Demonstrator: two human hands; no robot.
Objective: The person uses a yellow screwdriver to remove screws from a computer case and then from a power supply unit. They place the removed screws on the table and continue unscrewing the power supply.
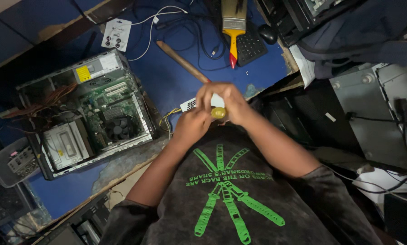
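Both my hands meet over a small metal power supply box (188, 105) at the near edge of the blue table (167, 77). My right hand (224, 100) is closed around a screwdriver with a yellow-green handle (218, 112), held upright over the box. My left hand (192, 124) grips the box from the near side, next to the handle. Yellow wires (166, 119) trail out of the box to the left. The box is mostly hidden by my hands.
An open desktop computer case (87, 109) with motherboard and fan lies left. A wooden stick (181, 61), a paintbrush with yellow and red handle (233, 31), a keyboard (251, 45), a mouse (268, 33) and white cables (151, 27) lie farther back. More computer cases (371, 104) stand right.
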